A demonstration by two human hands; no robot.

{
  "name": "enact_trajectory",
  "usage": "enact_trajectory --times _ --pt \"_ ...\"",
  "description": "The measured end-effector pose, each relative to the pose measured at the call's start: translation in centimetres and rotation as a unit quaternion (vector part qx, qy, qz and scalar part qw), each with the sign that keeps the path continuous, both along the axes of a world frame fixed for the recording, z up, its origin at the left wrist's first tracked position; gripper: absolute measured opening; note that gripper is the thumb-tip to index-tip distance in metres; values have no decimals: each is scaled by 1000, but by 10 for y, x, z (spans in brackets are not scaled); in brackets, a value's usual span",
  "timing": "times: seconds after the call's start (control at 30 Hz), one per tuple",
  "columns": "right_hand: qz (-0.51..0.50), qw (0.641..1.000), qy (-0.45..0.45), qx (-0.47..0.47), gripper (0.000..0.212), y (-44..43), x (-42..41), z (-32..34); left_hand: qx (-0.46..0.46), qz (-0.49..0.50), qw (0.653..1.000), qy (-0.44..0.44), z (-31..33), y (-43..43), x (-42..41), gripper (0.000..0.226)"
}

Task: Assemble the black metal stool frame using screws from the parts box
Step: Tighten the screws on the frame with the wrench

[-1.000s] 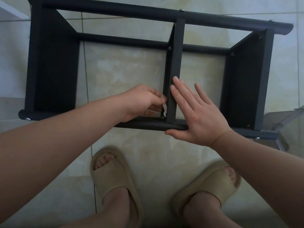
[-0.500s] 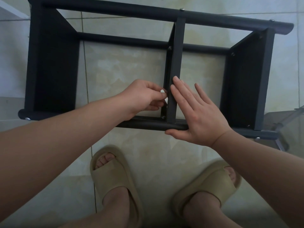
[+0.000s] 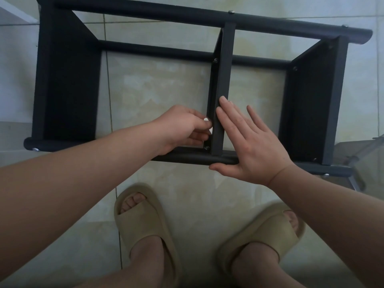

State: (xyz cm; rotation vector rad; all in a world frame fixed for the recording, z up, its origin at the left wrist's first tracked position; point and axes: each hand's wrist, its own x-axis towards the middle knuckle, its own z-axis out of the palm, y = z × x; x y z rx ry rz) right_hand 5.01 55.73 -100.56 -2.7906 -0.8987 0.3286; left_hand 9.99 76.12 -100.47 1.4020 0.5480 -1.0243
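The black metal stool frame lies on the tiled floor. Its centre crossbar runs from the far tube to the near tube. My left hand is curled beside the crossbar's left face and pinches a small pale tool; most of the tool is hidden by my fingers. Just below the fingers, a screw sits in the crossbar's lower bracket. My right hand lies flat with straight fingers, pressing on the crossbar and the near tube.
My two feet in beige sandals stand just in front of the frame. A glass and metal object sits at the right edge, close to the frame's right end. More screw heads show on the far tube.
My left hand has risen a little from the screw at the crossbar's base, and the pale tool now shows between its fingers. My right hand has stayed in place.
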Motion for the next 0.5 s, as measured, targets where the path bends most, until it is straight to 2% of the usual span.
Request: enact_trajectory --times 0.5 --pt "2 1000 -3 -5 107 -1 0 -1 -8 -74 997 17 1 8 5 14"
